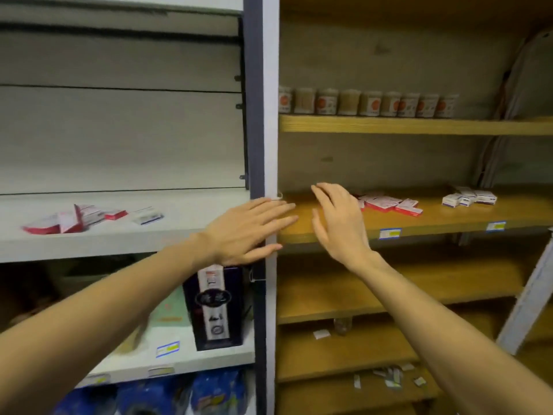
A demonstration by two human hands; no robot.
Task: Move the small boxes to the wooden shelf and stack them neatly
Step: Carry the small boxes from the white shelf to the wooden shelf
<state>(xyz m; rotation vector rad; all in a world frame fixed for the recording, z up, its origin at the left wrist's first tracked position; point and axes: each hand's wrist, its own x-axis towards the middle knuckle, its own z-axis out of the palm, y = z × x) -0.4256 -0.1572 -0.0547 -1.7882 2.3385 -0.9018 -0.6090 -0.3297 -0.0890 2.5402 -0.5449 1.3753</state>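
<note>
The red boxes (61,223) I have yet to move lie in a loose heap on the white shelf (125,238), far left of both my hands, with one white box (147,217) just beside them on the right. They are jumbled, some tipped on edge, so I cannot read one common long axis. My left hand (245,232) is the nearer one: it hovers flat, fingers spread and holding nothing, over the blue-and-white post (263,115) that divides the two units. My right hand (335,226) is open and empty too, raised over the wooden shelf (449,217), where red boxes (389,203) and white boxes (468,197) already lie to its right. I judge the next reach goes leftward, led by the left hand.
</note>
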